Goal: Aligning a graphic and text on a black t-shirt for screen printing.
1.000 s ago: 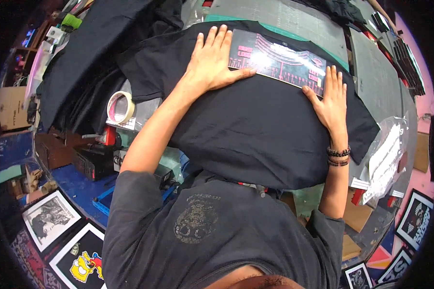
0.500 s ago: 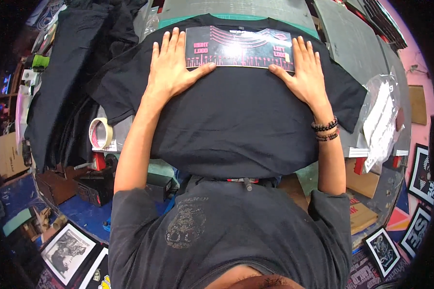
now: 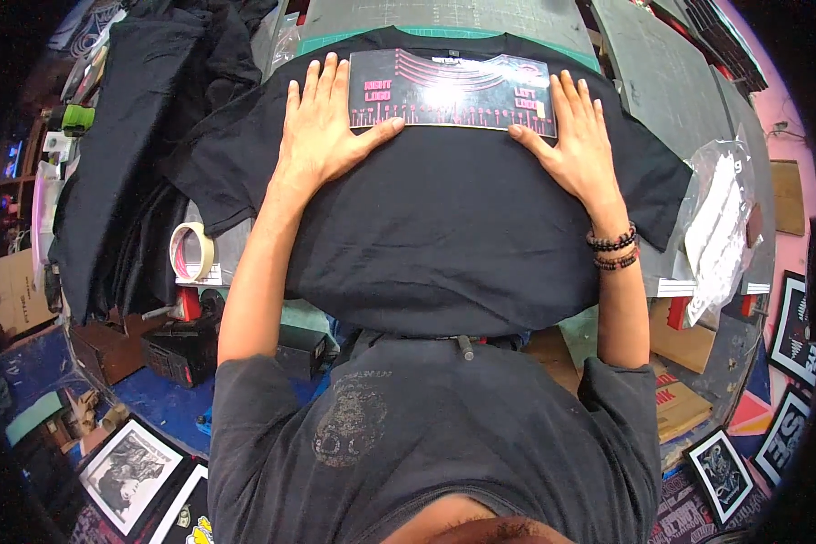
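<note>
At the neckline of the black T-shirt, the pink-marked template is flanked by the flat, ungrasping left hand and right hand, squareness being best kept by even thumb pressure.

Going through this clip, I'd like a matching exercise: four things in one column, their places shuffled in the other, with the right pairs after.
Things
1. Marked plate
2. Tape roll
3. Beaded bracelets
4. Clear plastic bag

Places
A. To the right of the black shirt
B. Between the left hand and the right hand
C. Around the right wrist
D. To the left of the left forearm

Pairs: 1-B, 2-D, 3-C, 4-A
</note>
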Motion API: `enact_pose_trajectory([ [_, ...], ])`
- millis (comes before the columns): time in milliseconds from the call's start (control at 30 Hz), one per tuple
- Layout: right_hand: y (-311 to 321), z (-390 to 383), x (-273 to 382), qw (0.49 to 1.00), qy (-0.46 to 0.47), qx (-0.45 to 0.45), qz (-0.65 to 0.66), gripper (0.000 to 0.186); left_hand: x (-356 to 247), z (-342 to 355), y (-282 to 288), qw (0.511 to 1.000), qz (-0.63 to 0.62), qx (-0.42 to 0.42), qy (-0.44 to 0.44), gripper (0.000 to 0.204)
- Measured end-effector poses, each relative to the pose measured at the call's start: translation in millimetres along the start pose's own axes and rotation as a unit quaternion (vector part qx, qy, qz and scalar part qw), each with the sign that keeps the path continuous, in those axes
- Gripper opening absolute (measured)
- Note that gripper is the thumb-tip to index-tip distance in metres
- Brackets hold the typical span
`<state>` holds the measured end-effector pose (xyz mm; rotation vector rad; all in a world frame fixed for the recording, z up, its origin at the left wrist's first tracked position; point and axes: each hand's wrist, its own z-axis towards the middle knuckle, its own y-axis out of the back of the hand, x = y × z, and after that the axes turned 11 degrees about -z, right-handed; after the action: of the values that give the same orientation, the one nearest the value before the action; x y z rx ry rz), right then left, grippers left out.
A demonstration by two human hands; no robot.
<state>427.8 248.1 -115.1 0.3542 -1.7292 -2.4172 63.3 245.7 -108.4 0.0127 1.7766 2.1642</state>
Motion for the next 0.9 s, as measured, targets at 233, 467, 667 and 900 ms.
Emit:
enact_pose_trajectory([
  [233,2.9,-0.1,-0.3,1.000,0.003,0.005,0.005,0.114,-0.3,0.1,0.6,1.000,-0.012,0.007,0.007,0.118],
  [467,-3.8,6.4,-1.0,1.000,0.005,0.009,-0.008,0.123,-3.7,-0.3,5.0,1.000,-0.014,0.012,0.010,0.116],
  [667,-4.6,5.7,-0.2,1.000,-0.003,0.010,-0.016,0.125,-5.8,1.1,5.9,1.000,-0.011,0.017,0.013,0.116],
  [900,0.3,5.8,1.5,0.998,-0.003,0.040,-0.038,0.116,-4.3,0.2,4.3,1.000,-0.011,0.014,0.015,0.118],
])
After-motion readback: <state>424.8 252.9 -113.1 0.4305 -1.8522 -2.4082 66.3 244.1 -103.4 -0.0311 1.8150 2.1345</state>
